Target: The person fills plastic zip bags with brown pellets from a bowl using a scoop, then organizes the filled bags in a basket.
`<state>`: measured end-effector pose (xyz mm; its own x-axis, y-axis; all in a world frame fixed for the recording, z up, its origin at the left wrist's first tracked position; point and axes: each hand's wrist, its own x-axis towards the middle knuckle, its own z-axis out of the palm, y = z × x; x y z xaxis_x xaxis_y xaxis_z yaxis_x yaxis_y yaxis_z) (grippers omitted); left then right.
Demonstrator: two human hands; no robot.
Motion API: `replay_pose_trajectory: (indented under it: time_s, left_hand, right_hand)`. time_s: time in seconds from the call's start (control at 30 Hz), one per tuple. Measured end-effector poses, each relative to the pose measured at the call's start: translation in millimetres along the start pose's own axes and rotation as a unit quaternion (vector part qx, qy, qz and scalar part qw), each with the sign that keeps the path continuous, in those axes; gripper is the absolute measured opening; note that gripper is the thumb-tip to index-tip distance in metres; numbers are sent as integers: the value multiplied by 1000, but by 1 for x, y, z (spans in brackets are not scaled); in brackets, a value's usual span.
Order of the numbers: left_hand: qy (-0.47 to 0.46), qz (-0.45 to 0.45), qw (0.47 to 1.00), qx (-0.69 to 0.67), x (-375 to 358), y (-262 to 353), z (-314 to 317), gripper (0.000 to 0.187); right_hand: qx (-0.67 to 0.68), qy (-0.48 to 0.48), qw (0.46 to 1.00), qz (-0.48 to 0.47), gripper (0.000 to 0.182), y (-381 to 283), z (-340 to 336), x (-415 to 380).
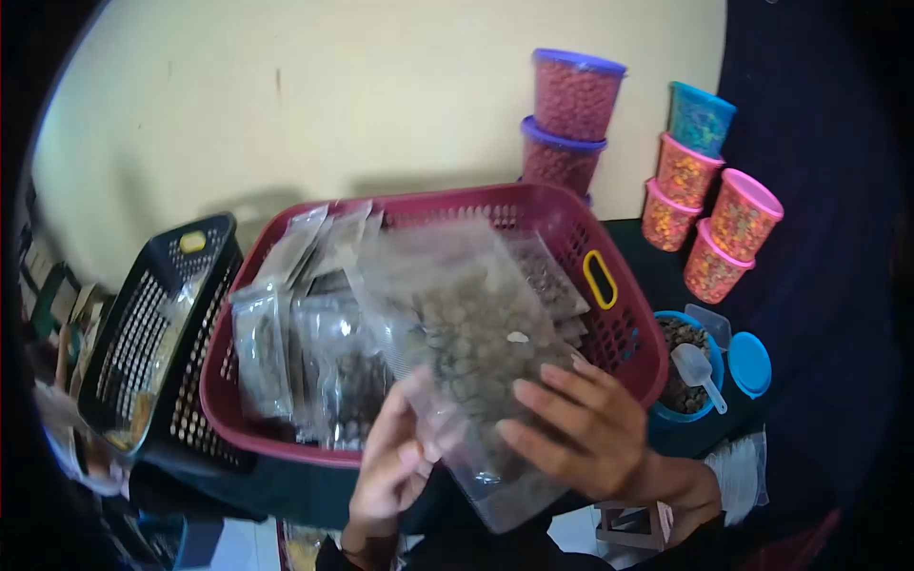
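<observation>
A clear plastic bag (466,333) full of small brownish pieces is held up over the maroon basket (333,455). My left hand (395,462) pinches the bag's lower left edge between thumb and fingers. Spread across the bag's lower right side, my right hand (586,428) touches it with its fingers apart. Behind the bag, the basket holds several similar filled bags (343,366), standing on the left and lying at the right (543,276).
A black basket (205,400) with packets stands left. At the right are a blue tub (714,404) with a scoop (695,366), a blue lid (750,366), and stacked tubs with pink (743,224), teal (702,119) and purple lids (576,95). A wall rises behind.
</observation>
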<state>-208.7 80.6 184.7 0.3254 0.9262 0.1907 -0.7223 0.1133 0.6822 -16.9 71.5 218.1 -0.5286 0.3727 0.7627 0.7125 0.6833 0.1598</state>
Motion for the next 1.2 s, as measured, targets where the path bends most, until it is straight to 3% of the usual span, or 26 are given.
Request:
replay_pose_trajectory:
  time_s: [0.1, 0.13, 0.2, 0.23, 0.27, 0.4, 0.47, 0.83, 1.0, 1.2]
  left_hand:
    - [-38, 101, 982, 154, 14, -1, -7, 83]
    - [-91, 113, 978, 147, 12, 0, -15, 73]
    - [-205, 37, 969, 134, -3, 3, -35, 71]
    - [-396, -12, 905, 153, 11, 3, -55, 63]
    - [-568, -59, 804, 164, 24, 1, -74, 57]
    - [-553, -101, 813, 153, 9, 4, -59, 50]
    - [-530, -115, 823, 167, 6, -7, -69, 50]
    - [-512, -217, 826, 92, 6, -33, -92, 54]
    - [-489, -222, 834, 125, 6, -30, -87, 54]
    - [-533, -208, 803, 166, 9, -40, -88, 53]
  right_hand:
    - [7, 22, 999, 47, 31, 37, -7, 12]
    - [-19, 13, 999, 37, 35, 50, -5, 16]
    - [-47, 1, 998, 33, 38, 76, 7, 20]
    - [-58, -18, 998, 29, 39, 91, 17, 21]
    - [-66, -38, 997, 24, 40, 104, 28, 20]
    - [-61, -119, 991, 18, 45, 145, 74, 6]
    - [-72, -232, 970, 31, 49, 157, 88, 0]
    - [-59, -371, 920, 110, 60, 163, 119, -16]
    - [-68, -359, 921, 133, 63, 158, 120, -21]
    - [-110, -358, 917, 137, 63, 138, 99, -17]
